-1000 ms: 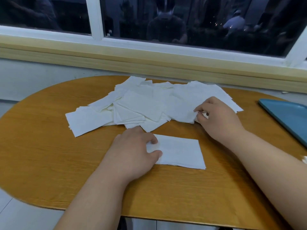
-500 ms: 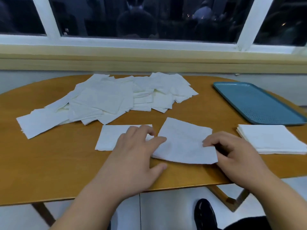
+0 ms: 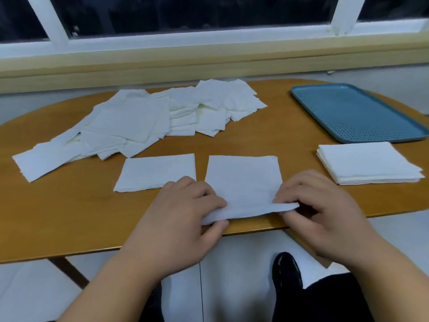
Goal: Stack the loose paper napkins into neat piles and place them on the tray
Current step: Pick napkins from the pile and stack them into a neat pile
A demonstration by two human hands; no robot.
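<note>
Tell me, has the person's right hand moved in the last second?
Yes. The right hand left the loose napkin pile and drew back to the near edge of the table, where it pinches a napkin.

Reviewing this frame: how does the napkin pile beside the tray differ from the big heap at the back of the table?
The stack is squared up, edges aligned; the heap is sprawled, napkins overlapping at mixed angles. The stack covers a small patch just in front of the tray; the heap spreads wide across the far side of the table. Both are white paper napkins, and neither is on the tray.
</note>
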